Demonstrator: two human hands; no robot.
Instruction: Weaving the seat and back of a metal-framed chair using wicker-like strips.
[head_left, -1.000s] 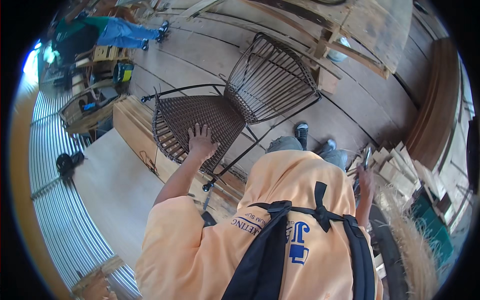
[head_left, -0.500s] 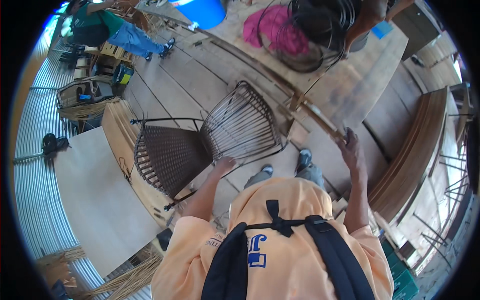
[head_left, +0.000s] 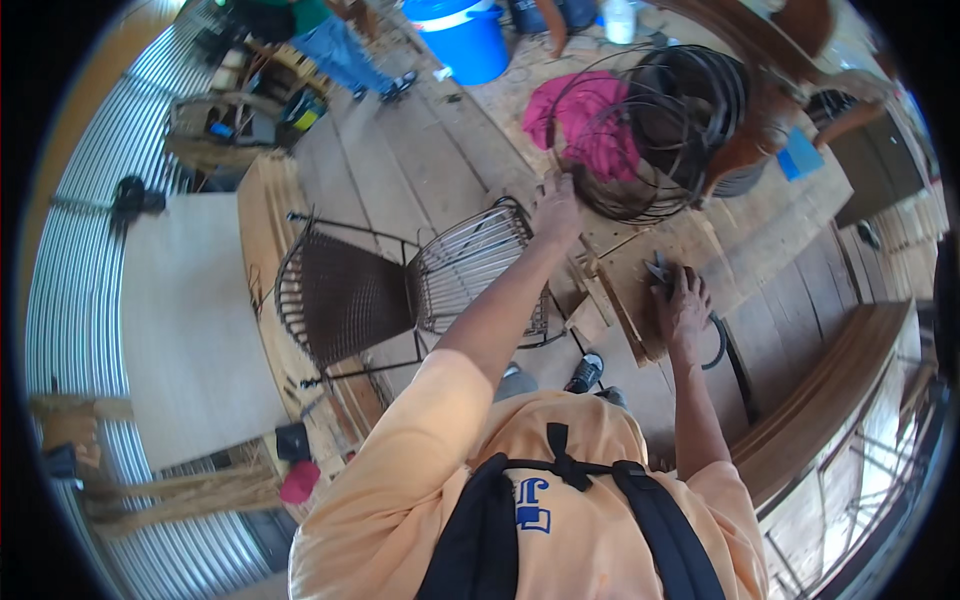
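Note:
My left hand (head_left: 558, 210) is stretched out over the near edge of the wooden work table, its fingers slightly apart. It is beside a loose coil of dark strands (head_left: 640, 205), and I see nothing held in it. My right hand (head_left: 686, 308) is over the table's near corner, on a hand tool like pliers or shears (head_left: 657, 267). The tool's grey jaws stick out past my fingers, and a dark curved piece shows below the hand. To the left is a woven brown chair (head_left: 350, 300) with a slatted part, partly covered by my left forearm.
On the work table (head_left: 780, 240) lie a pink cloth (head_left: 585, 115), a blue piece (head_left: 800, 155) and carved brown wooden furniture legs (head_left: 750, 150). A blue bucket (head_left: 465, 45) stands beyond. Another person (head_left: 345, 55) is at the far left. Stacked boards (head_left: 830, 390) lie at the right.
My left hand has left the chair and reached forward and right to the table edge by the coil. My right hand has lowered slightly onto the table corner with the tool. The view has shifted.

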